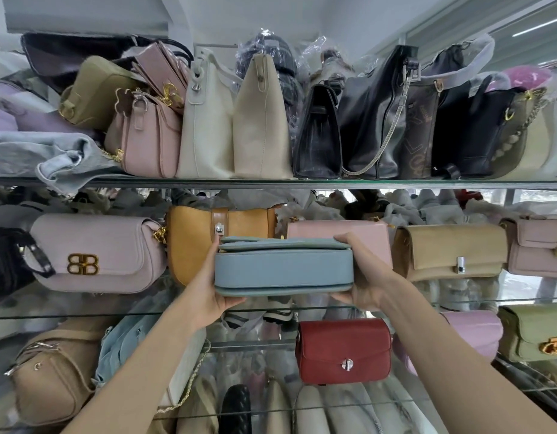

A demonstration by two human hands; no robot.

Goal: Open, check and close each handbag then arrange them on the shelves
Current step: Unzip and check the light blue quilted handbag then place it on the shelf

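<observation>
While both forearms reach up from the near edge, the left hand grips the left end of a blue handbag and the right hand grips its right end, holding it level in front of the middle glass shelf. Just behind it stand a mustard bag and a pink bag. Farther up, the top shelf carries cream and black bags.

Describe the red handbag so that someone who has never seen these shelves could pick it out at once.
Find the glass shelves packed with handbags and look at the level below the blue bag held in both hands. The red handbag stands there, right of centre, beside a lilac bag. It is the only red bag, a small boxy flap bag with a round silver twist clasp.
</observation>
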